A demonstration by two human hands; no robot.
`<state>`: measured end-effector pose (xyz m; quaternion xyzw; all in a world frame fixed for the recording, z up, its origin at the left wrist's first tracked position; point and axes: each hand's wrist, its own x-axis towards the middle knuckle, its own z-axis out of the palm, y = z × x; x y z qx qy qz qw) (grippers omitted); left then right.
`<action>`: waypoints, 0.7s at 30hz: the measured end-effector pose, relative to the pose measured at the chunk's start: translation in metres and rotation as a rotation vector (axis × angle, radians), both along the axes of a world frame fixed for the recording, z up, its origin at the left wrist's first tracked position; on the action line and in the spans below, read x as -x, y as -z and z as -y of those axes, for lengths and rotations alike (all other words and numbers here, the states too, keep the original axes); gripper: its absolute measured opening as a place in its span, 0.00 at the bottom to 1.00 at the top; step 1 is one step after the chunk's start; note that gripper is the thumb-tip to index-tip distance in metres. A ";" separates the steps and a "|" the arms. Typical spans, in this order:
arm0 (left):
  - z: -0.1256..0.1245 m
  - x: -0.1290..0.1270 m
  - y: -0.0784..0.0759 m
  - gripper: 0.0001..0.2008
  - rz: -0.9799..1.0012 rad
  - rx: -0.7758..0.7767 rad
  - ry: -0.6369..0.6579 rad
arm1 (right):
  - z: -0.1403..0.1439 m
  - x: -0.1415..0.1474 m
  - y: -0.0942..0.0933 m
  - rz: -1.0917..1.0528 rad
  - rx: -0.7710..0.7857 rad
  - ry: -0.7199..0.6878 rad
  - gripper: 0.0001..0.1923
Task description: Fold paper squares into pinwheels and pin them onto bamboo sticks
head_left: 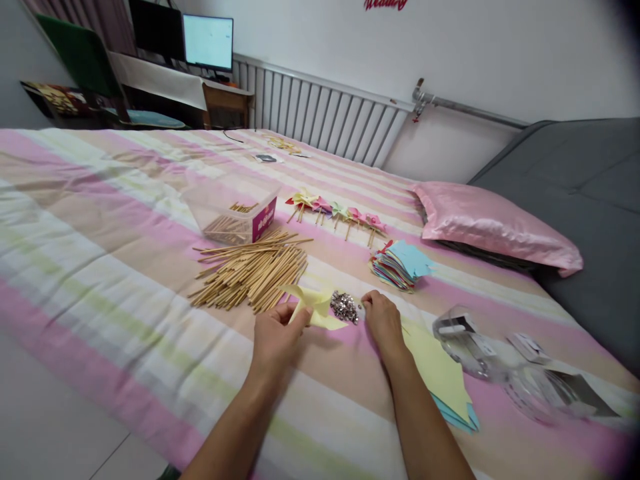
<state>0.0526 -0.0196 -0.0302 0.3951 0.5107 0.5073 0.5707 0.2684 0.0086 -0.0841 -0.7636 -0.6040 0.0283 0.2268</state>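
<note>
My left hand (281, 333) pinches a folded pale yellow paper (316, 305) shaped like a pinwheel, its corners curling upward. Just right of the paper lies a heap of small shiny silver pieces (344, 307), too small to name for certain. Beside that heap, my right hand (382, 321) has its fingertips pressed together; whatever may be between them is hidden. Wooden sticks (253, 270) are spread in a pile beyond my left hand. Yellow paper sheets (440, 367) with blue ones beneath lie under and right of my right forearm.
Behind the sticks stands a clear plastic box (230, 210) holding more sticks. Several finished paper pinwheels (340, 212) lie in a row farther back. To the right are stacked coloured papers (400, 263), clear plastic containers (463, 340) and a pink pillow (495, 223).
</note>
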 end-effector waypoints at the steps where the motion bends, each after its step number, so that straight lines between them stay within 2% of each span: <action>1: 0.000 0.000 0.000 0.10 -0.012 -0.013 -0.001 | 0.001 0.000 -0.001 -0.008 0.002 0.003 0.10; 9: 0.000 0.000 0.000 0.10 -0.066 -0.031 -0.017 | 0.005 0.002 -0.010 -0.199 -0.066 0.031 0.07; 11: -0.001 0.000 0.000 0.10 -0.058 -0.031 -0.023 | 0.008 0.007 -0.023 -0.292 -0.100 -0.010 0.06; 14: -0.002 0.000 0.000 0.11 -0.036 -0.010 -0.039 | 0.021 0.024 -0.051 -0.481 -0.129 -0.129 0.10; 16: -0.002 0.000 0.000 0.12 -0.016 0.013 -0.050 | 0.034 0.040 -0.071 -0.809 -0.141 -0.267 0.09; 17: -0.001 0.000 -0.001 0.12 -0.005 0.022 -0.049 | 0.041 0.049 -0.080 -0.893 -0.116 -0.319 0.09; 19: 0.000 0.000 -0.002 0.12 0.019 0.026 -0.038 | 0.052 0.064 -0.090 -0.946 -0.085 -0.389 0.07; 21: 0.000 -0.001 -0.002 0.12 0.039 0.010 -0.024 | 0.058 0.076 -0.093 -0.884 -0.085 -0.411 0.06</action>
